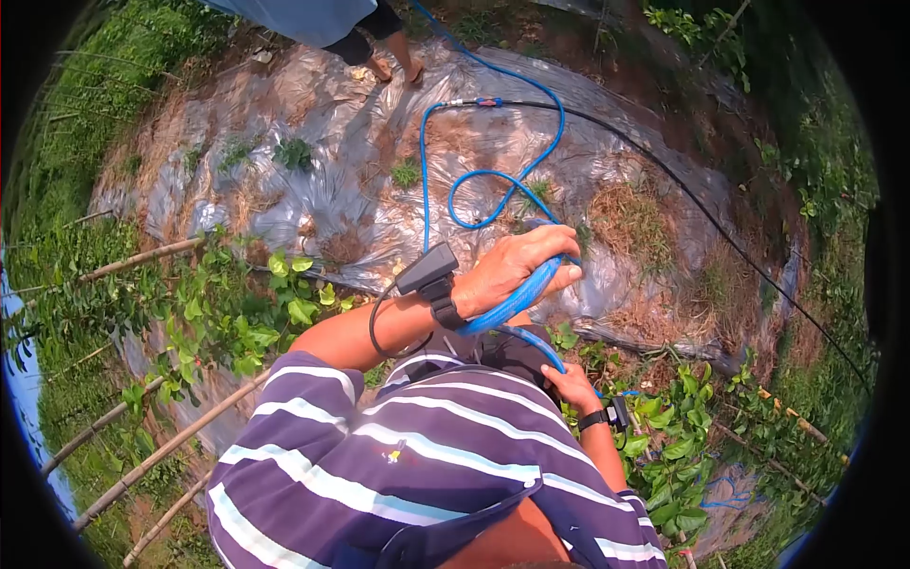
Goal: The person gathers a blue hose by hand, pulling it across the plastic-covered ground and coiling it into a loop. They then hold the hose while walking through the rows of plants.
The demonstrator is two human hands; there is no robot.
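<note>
My left hand [521, 270], raised in front of my body, is closed around several bundled loops of blue hose [517, 305]. Lower and to the right, by my waist, my right hand [572, 386] is closed around a strand of the same hose; its fingers are partly hidden. More blue hose [424, 171] runs out over the ground, with one loose loop. A red and blue fitting [489, 101] joins it to a black hose [664, 166]. Both of my wrists carry strapped black devices.
Another person [379, 38] stands at the top of the view, beside the hose. Silvery plastic sheeting [332, 204] covers the ground, with weeds and dry grass patches [630, 223]. Bamboo poles [171, 444] and leafy plants [678, 446] flank me.
</note>
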